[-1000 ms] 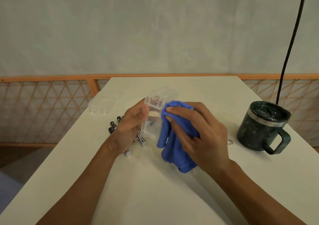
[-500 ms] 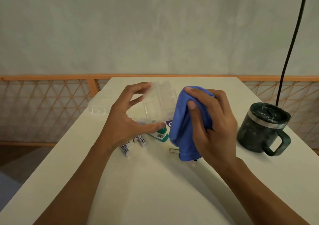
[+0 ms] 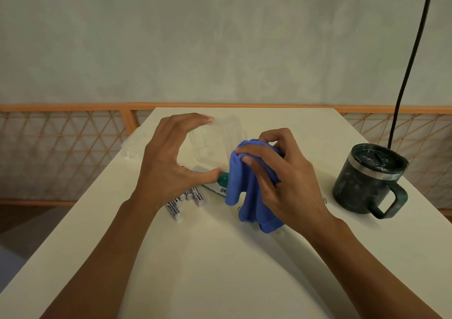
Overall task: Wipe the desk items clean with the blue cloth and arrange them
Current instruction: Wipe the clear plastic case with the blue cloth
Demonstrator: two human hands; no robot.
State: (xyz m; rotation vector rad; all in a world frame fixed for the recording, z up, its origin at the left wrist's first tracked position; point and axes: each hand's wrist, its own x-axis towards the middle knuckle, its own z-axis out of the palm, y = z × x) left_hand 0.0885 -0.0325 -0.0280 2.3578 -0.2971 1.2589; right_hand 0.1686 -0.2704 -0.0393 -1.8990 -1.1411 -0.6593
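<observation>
My left hand (image 3: 171, 162) holds a clear plastic box (image 3: 215, 145) above the desk, fingertips on its upper edge and thumb on its lower edge. My right hand (image 3: 276, 176) grips the blue cloth (image 3: 244, 191) and presses it against the box's right side; the cloth's lower folds hang down to the desk. Under the box lies a small item with a green cap (image 3: 223, 179), partly hidden. Several white markers (image 3: 186, 201) lie on the desk below my left hand.
A dark mug with a lid and handle (image 3: 369, 179) stands at the right of the white desk (image 3: 220, 269). A clear plastic lid (image 3: 133, 147) lies near the desk's left edge. A black cable (image 3: 411, 57) hangs above the mug. An orange lattice railing runs behind.
My left hand has turned the clear box and shifted its hold to top and bottom edges. My right hand with the cloth rose, then came down along the box's right side.
</observation>
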